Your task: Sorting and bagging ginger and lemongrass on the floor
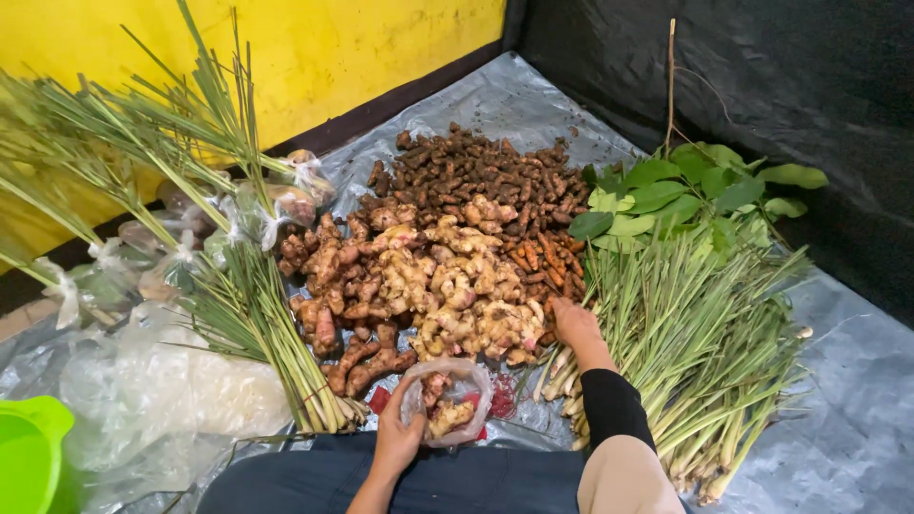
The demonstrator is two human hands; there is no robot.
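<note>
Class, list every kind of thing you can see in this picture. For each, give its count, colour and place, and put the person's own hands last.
ginger pile: one heap, pale tan, centre of the sheet
dark roots: one heap, dark brown, behind the ginger
reddish roots: one heap, red-brown, left of the ginger
lemongrass bundles: many stalks, green, right; another bundle on the left
leafy sprigs: one bunch, green, far right
tied bags: several, clear, left rear
plastic sheet: one, grey, under everything
green tub: one, bright green, bottom left
plastic bag: one, clear, holding ginger pieces
left hand: holds the plastic bag
right hand: on the ginger pile's edge
</note>
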